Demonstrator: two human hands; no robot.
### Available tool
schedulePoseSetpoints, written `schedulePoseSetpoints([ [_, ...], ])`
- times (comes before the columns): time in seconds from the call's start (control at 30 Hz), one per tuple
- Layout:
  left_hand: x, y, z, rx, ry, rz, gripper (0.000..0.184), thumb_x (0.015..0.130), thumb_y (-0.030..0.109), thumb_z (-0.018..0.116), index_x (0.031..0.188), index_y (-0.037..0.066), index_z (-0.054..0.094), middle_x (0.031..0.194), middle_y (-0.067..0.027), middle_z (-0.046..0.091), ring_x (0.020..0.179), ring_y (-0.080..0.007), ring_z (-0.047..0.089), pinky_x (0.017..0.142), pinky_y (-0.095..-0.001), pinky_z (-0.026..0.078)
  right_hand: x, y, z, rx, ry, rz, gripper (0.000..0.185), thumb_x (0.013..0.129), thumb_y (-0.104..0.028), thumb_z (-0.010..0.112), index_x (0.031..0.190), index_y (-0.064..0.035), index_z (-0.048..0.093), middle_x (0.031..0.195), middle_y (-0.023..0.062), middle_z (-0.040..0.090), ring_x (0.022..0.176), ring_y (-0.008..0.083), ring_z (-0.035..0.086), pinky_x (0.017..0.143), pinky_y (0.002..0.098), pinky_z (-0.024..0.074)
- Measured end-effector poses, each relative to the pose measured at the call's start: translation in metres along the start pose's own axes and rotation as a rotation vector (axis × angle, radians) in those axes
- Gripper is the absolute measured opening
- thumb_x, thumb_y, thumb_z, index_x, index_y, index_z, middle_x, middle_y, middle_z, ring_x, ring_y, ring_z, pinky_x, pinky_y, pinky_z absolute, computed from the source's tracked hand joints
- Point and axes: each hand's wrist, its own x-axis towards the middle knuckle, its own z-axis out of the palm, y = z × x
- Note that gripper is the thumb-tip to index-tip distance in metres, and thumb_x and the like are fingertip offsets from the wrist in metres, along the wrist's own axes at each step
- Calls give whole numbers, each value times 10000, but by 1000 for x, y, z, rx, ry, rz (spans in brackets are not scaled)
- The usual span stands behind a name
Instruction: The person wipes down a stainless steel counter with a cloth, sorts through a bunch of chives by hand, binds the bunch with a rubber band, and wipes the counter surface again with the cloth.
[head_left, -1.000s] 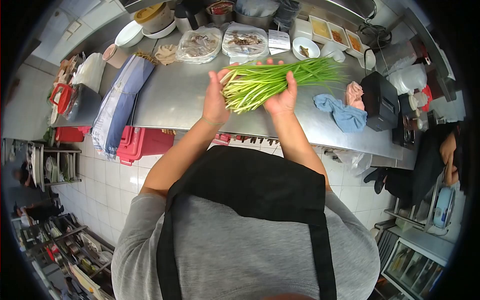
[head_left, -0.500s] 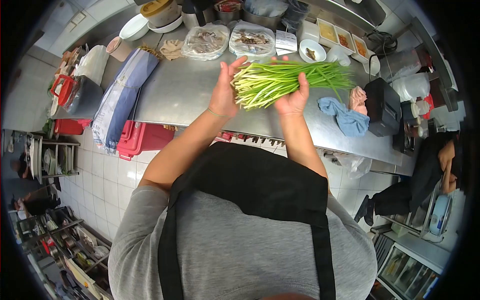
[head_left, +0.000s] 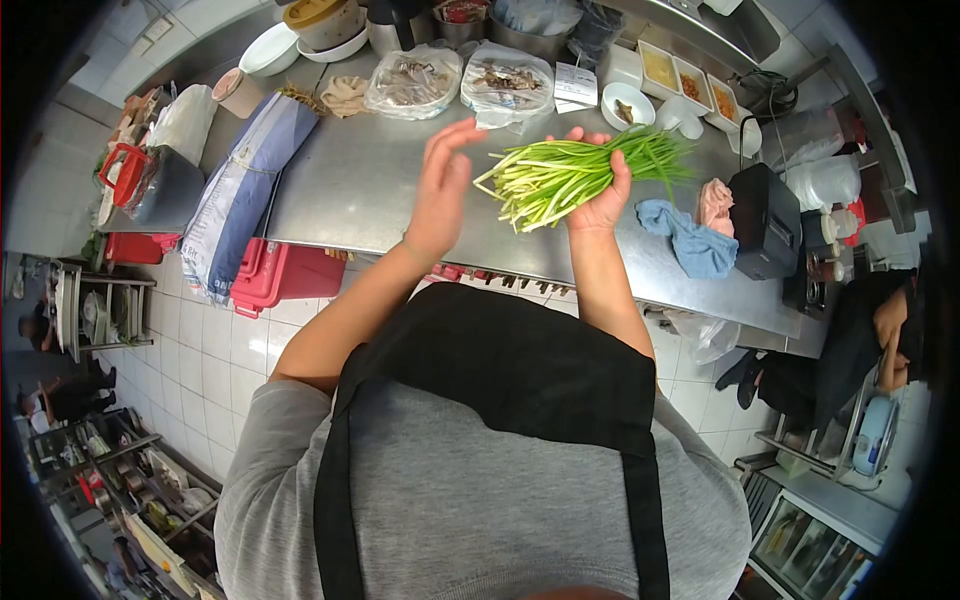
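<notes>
A bunch of long green stalks with pale ends, which look like garlic chives [head_left: 545, 180], lies across my right hand [head_left: 603, 195] above the steel counter [head_left: 340, 190]. My right thumb is over the bunch and the fingers pass behind it. The pale ends point left, toward my left hand [head_left: 440, 195], and the green tips fan out to the right. My left hand is apart from the stalks, upright with its fingers stretched out and nothing in it.
Two plastic-wrapped trays [head_left: 415, 80] [head_left: 507, 82] stand at the back, beside a small white bowl [head_left: 627, 105]. A blue cloth [head_left: 690, 238] and a black machine [head_left: 766, 215] are at right. Left lies a blue-and-white sack [head_left: 240, 190]. Another person [head_left: 850, 350] is at far right.
My left hand has drawn back left from the pale ends of the bunch. My right hand has moved slightly right and down, its thumb now further over the stalks.
</notes>
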Motion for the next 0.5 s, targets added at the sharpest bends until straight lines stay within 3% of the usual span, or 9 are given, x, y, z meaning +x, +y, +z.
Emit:
schedulePoseSetpoints([
  [0.1, -11, 17, -10, 337, -116, 271, 191, 803, 197, 581, 951, 79, 613, 1149, -110, 493, 1082, -275, 448, 934, -375, 324, -1, 0, -1, 10, 1, 15, 180, 782, -180, 602, 942, -108, 559, 928, 34, 596, 1023, 285, 537, 974, 599, 321],
  [0.2, -8, 37, -6, 490, -232, 448, 149, 762, 109, 611, 907, 91, 639, 1104, -82, 530, 1041, -274, 459, 920, -394, 348, 1, 0, -2, -3, 27, -2, 191, 786, -176, 598, 952, -92, 553, 951, 55, 597, 1047, 304, 529, 976, 564, 340],
  [0.3, -14, 33, -5, 478, -337, 450, 167, 754, 116, 613, 917, 106, 645, 1037, -61, 560, 1026, -279, 467, 887, -390, 361, 5, -2, -6, -48, 48, -34, 208, 789, -171, 596, 966, -73, 546, 967, 80, 597, 1065, 326, 520, 975, 514, 364],
  [0.4, -7, 18, -7, 355, -274, 236, 218, 734, 127, 629, 951, 131, 649, 974, -51, 567, 1001, -267, 470, 858, -376, 359, 5, 0, -6, -13, 31, -16, 225, 789, -166, 597, 980, -60, 543, 971, 96, 598, 1062, 336, 519, 971, 477, 379],
  [0.5, -2, 20, -7, 629, -226, 348, 247, 729, 143, 644, 976, 139, 634, 986, -50, 550, 997, -262, 463, 850, -376, 343, 3, 2, -4, -7, 31, -11, 229, 787, -164, 598, 985, -61, 546, 982, 100, 601, 1072, 334, 515, 973, 489, 374],
])
